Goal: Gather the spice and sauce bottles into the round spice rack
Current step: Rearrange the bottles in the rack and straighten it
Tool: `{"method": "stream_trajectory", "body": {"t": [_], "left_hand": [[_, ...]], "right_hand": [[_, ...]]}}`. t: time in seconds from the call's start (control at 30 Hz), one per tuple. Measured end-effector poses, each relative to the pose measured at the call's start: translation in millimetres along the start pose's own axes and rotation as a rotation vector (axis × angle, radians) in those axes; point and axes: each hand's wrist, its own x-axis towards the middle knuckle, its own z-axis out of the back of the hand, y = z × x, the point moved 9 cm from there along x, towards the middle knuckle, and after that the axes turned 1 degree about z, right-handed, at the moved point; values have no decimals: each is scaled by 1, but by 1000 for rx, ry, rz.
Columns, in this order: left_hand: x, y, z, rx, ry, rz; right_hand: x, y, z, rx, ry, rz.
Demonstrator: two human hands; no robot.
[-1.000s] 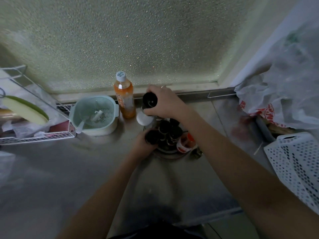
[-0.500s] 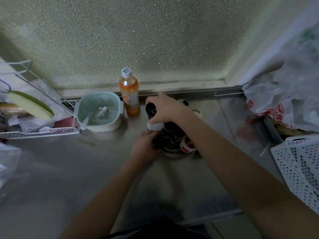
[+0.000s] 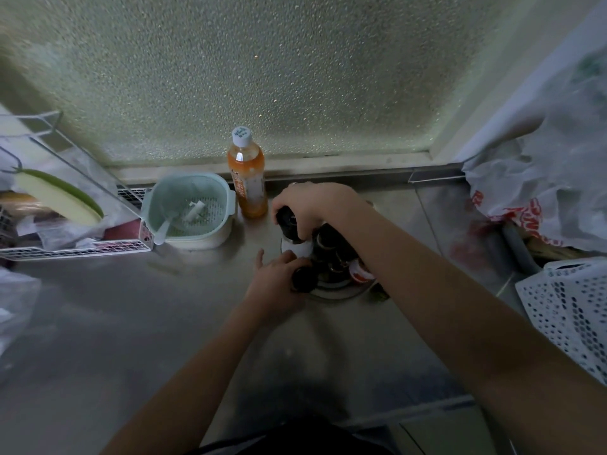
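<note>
Gripping dark-capped bottle (image 3: 291,226) | right hand (image 3: 310,203) | left hand (image 3: 277,280) steadies round spice rack (image 3: 338,287)

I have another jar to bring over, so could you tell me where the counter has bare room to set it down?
The widest bare patch is the steel counter in front of the green strainer basket, left of the left hand. A narrower strip lies between the round spice rack and the plastic bags. It is crowded at the rack, where both hands hold bottles.
</note>
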Motion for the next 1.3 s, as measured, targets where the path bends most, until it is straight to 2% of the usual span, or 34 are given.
{"method": "stream_trajectory", "body": {"t": [0.27, 0.4, 0.6, 0.7, 0.73, 0.8, 0.9, 1.1, 1.17, 1.3], "left_hand": [[4, -2, 0, 145, 130, -42], [4, 3, 4, 80, 95, -24], [6, 4, 3, -3, 29, -14], [8, 6, 6, -33, -14, 11], [9, 8, 6, -51, -23, 27], [10, 9, 8, -87, -43, 51], [11, 11, 8, -224, -93, 119], [13, 8, 4, -364, -196, 209], [11, 2, 4, -387, -225, 196], [5, -1, -4, -351, -211, 170]], "right_hand": [[8, 8, -13, -119, 5, -25], [7, -8, -16, -82, -103, -25], [-1, -36, -9, 91, -343, -56], [-4, -51, -12, 135, -306, -93], [-10, -56, -9, 220, -306, -82], [-30, -72, 3, 461, -428, -83], [-72, -103, 1, 711, -666, -198], [-126, -141, -57, 879, -860, -436], [-133, -152, -77, 903, -874, -523], [-126, -157, -105, 883, -758, -572]]}}
